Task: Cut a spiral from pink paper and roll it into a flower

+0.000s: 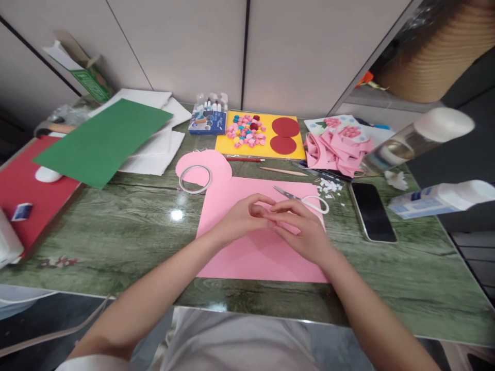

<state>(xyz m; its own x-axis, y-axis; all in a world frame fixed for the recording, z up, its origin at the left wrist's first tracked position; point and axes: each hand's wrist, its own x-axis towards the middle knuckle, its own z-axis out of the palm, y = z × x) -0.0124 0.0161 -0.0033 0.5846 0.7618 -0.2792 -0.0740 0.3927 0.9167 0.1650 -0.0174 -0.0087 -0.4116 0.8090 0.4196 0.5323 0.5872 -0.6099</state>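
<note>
Over a pink sheet of paper [247,263], my left hand [251,216] and my right hand [303,229] meet at the fingertips. Both hands have curled fingers pressed together in a pinch. Whatever lies between them, if anything, is too small or hidden to make out. White-handled scissors [319,204] rest on the sheet's upper right, just beyond my right hand. At the sheet's upper left corner, a roll of tape [195,179] lies partly on a pink scalloped paper cutout [216,164].
A yellow sheet [266,149] at the back carries small coloured paper pieces [247,131] and two red circles [285,128]. Pink scraps [336,149], a phone [372,212] and bottles [444,198] stand or lie to the right. Green paper [106,139] lies left.
</note>
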